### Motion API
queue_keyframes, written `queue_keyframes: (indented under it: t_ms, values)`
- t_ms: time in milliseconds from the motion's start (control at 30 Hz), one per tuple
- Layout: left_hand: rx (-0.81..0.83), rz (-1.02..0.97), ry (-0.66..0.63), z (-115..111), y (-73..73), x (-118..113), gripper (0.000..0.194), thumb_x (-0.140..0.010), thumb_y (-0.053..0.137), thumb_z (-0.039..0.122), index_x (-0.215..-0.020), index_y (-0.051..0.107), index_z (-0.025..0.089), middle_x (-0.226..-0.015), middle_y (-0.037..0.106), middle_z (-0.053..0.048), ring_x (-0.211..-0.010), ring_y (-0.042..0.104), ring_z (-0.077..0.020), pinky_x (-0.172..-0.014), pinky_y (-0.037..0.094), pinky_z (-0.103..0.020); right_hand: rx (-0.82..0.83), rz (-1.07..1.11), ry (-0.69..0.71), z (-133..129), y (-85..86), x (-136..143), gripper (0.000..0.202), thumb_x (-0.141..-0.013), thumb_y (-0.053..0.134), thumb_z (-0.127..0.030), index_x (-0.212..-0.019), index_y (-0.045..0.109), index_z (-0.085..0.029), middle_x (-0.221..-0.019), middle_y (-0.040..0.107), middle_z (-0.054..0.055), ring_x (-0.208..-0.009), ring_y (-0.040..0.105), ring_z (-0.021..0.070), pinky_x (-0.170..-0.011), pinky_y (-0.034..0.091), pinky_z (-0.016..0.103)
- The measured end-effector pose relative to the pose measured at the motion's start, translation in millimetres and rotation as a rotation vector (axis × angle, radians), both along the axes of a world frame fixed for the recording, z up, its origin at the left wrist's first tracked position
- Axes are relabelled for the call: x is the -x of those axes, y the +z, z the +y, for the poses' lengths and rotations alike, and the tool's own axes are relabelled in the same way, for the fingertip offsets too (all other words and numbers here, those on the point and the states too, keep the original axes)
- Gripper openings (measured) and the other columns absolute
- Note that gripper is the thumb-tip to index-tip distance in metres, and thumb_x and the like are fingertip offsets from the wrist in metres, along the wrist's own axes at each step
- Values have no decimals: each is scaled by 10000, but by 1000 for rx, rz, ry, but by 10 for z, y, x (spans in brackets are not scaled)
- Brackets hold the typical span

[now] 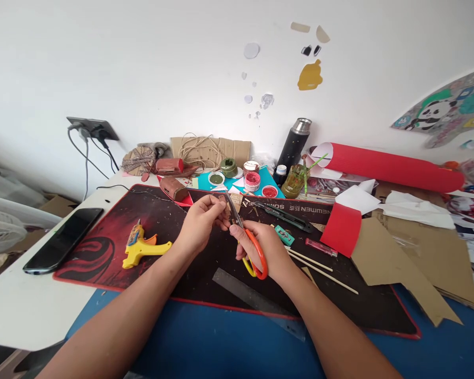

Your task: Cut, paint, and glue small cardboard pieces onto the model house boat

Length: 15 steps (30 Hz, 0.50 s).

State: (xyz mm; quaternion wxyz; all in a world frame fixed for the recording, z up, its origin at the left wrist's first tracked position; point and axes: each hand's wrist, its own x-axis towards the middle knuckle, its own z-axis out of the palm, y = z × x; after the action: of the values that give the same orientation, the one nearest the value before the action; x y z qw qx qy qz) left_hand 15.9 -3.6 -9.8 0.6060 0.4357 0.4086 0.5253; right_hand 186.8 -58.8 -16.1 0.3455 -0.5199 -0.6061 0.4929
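Note:
My right hand [260,245] grips a pair of scissors [259,252] by their orange and yellow handles, with the blades pointing up and away. Beside the blades, my left hand [207,218] has its thumb and fingertips pinched together. Whatever those fingers hold is too small to make out. Both hands are above the dark desk mat [197,273]. Just beyond the fingertips there is a small tan cardboard piece [234,201]. A green utility knife [286,217] lies to the right, past my right hand.
Left of my arm rests a yellow glue gun [146,248], with a phone [63,239] farther left. A clear ruler [256,300] lies between my forearms. Wooden sticks [324,271] and cardboard sheets [395,258] are at right. Paint jars [252,181] and a black flask [295,142] stand behind.

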Motion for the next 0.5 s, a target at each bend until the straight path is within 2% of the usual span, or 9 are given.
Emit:
queue_keyframes:
  t_ms: [133, 267, 400, 500]
  values:
    - [3, 3, 7, -8, 19, 3, 390, -733, 884, 414, -754, 554, 207, -615, 664, 36, -463, 629, -122, -452, 500, -219, 57, 125, 5, 21, -60, -12, 459, -946, 709, -670, -880, 666, -218, -626, 713, -9, -588, 762, 199, -578, 587, 253]
    - [0, 0, 24, -15, 28, 4, 392, -728, 878, 412, -756, 542, 212, -608, 652, 43, -462, 628, -123, -453, 496, -218, 45, 95, 19, 1, -2, -15, 445, -933, 735, -656, -978, 704, -214, -708, 748, 11, -671, 797, 212, -615, 596, 251]
    - [-7, 15, 21, -12, 17, 9, 376, -741, 861, 414, -767, 543, 215, -610, 657, 37, -464, 630, -128, -461, 498, -225, 35, -68, 6, -41, 104, -2, 444, -989, 655, -658, -993, 725, -220, -652, 697, -9, -495, 699, 177, -488, 505, 242]
    - [-12, 24, 10, -8, 10, 12, 370, -752, 854, 417, -761, 543, 216, -602, 654, 36, -464, 632, -131, -462, 492, -227, -36, -178, -10, -47, 124, -4, 426, -1011, 633, -639, -923, 713, -230, -589, 654, -19, -439, 629, 165, -472, 440, 253]
